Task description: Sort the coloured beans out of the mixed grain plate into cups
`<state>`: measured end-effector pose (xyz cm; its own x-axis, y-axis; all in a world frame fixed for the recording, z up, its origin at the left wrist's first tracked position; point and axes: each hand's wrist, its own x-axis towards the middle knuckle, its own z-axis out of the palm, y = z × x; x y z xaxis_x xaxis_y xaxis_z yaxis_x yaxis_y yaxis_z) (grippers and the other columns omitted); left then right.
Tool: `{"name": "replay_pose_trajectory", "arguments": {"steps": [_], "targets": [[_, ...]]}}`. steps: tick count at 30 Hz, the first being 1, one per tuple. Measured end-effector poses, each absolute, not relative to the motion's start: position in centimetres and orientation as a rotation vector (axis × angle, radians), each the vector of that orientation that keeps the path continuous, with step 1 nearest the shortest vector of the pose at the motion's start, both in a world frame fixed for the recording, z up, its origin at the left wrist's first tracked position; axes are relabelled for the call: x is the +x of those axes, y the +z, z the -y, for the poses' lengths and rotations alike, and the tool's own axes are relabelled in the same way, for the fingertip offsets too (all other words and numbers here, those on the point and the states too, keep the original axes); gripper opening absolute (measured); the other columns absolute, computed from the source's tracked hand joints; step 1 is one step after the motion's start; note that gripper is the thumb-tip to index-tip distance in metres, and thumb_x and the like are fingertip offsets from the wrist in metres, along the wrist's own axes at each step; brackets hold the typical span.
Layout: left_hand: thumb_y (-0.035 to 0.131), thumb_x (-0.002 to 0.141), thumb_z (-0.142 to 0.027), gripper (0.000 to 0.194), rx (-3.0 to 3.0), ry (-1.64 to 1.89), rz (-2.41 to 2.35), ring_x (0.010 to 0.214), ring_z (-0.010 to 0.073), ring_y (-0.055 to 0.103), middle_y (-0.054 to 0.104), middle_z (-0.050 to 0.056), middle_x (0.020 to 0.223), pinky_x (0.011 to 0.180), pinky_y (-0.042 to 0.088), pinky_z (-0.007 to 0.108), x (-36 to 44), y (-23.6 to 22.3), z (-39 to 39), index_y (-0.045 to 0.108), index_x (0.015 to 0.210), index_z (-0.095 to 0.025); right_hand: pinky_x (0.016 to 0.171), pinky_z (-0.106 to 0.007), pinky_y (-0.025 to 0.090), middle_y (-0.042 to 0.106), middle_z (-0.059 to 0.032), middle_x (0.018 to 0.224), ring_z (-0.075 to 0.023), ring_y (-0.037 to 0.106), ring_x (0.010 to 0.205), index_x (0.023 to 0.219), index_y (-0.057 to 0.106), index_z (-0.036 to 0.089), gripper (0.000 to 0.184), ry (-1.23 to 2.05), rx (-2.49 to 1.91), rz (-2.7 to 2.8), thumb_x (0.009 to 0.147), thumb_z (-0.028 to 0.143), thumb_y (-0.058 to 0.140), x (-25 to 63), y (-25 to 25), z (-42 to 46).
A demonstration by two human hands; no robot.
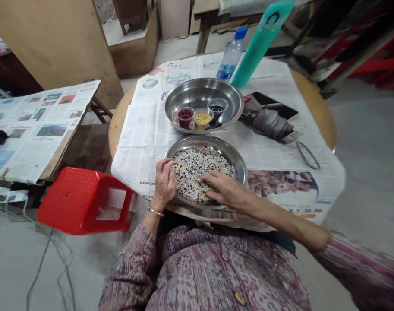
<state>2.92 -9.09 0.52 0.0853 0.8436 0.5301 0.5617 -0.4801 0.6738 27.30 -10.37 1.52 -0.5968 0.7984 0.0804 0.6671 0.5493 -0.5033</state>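
Smooth steel, round and shallow, the near basin sits on the newspaper-covered tabletop, holding speckled grains. My left hand curls at its left rim, grip unclear; apart from it, my right hand touches the grains, fingers loosely spread.

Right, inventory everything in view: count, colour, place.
Near basin: one, silver, table front
Mixed grains: many, multicoloured, near basin
Far basin: one, silver, table middle
Cups: three, clear, far basin
Bottle: one, clear, behind basins
Tall container: one, teal, beside bottle
Bundle: one, grey, table right
Flat item: one, black, behind bundle
Newspaper: several sheets, white, tables
Round table: one, brown, centre
Side table: one, brown, left
Stool: one, red, left
Bracelet: one, silver, left wrist
Left hand: one, near basin's rim
Right hand: one, mixed grains
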Motion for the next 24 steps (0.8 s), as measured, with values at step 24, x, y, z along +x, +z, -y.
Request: {"name": "replay_pose_trajectory", "arguments": {"steps": [24], "targets": [[0.046, 0.092, -0.001, 0.033, 2.423, 0.697, -1.672, 0.114, 0.0287, 0.058, 0.059, 0.018, 0.124, 0.1, 0.053, 0.045, 5.7, 3.1, 8.3, 0.056, 0.121, -0.012, 0.074, -0.036, 0.05, 0.069, -0.0193, 0.095, -0.0286, 0.067, 0.087, 0.11, 0.064, 0.009, 0.03, 0.208, -1.815, 2.338, 0.091, 0.012, 0.041, 27.9, 1.9, 6.3]]}}
